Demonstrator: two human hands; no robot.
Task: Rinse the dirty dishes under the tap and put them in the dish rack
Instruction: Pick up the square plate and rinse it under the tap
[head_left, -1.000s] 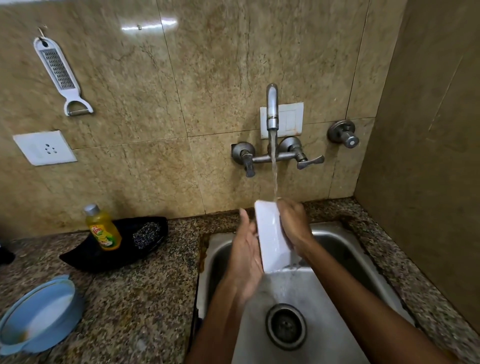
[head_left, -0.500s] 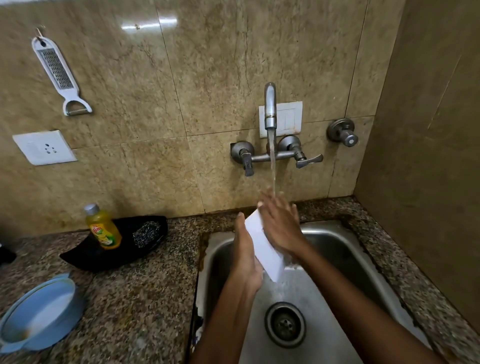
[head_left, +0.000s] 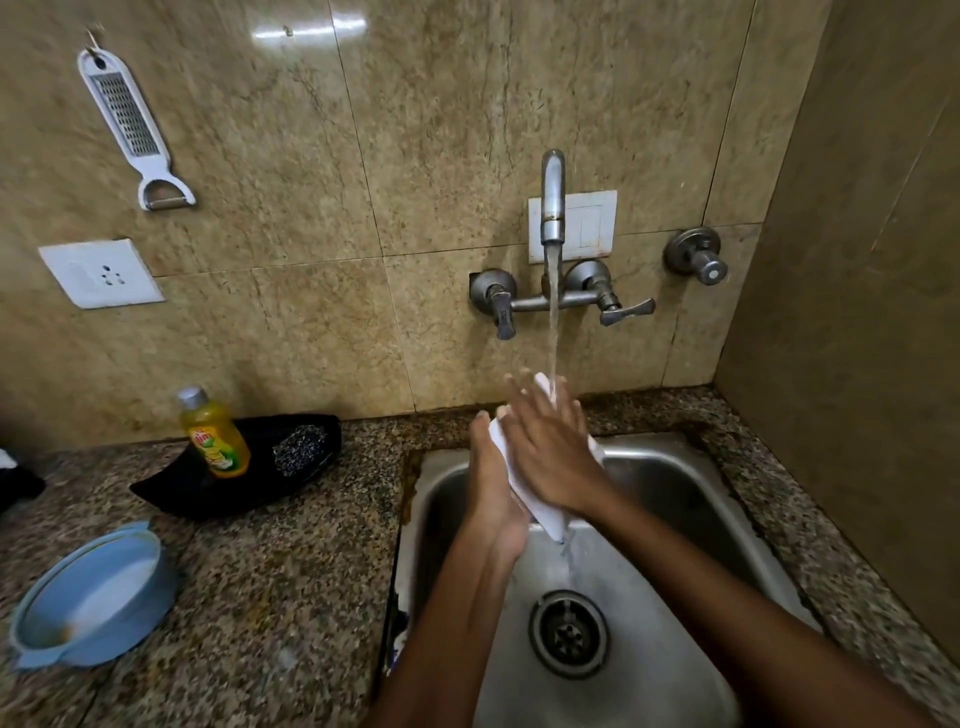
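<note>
A white rectangular dish (head_left: 540, 506) is held tilted on edge over the steel sink (head_left: 670, 488), under the running tap (head_left: 552, 197). My left hand (head_left: 491, 483) supports it from the left side, thumb up along its edge. My right hand (head_left: 548, 447) lies flat across its face with fingers straight and spread, blurred by motion. Water streams onto the dish's top end and runs off its lower corner toward the drain (head_left: 569, 631). Most of the dish is hidden by my right hand. No dish rack is in view.
A blue bowl (head_left: 88, 597) sits on the granite counter at the left. Behind it a black tray (head_left: 218, 488) holds a yellow soap bottle (head_left: 214, 434) and a steel scrubber (head_left: 304, 449). A grater (head_left: 130, 124) hangs on the tiled wall above a socket (head_left: 101, 273).
My right hand has slid from the dish's right edge onto its face and spread flat. The dish has tilted more to the left.
</note>
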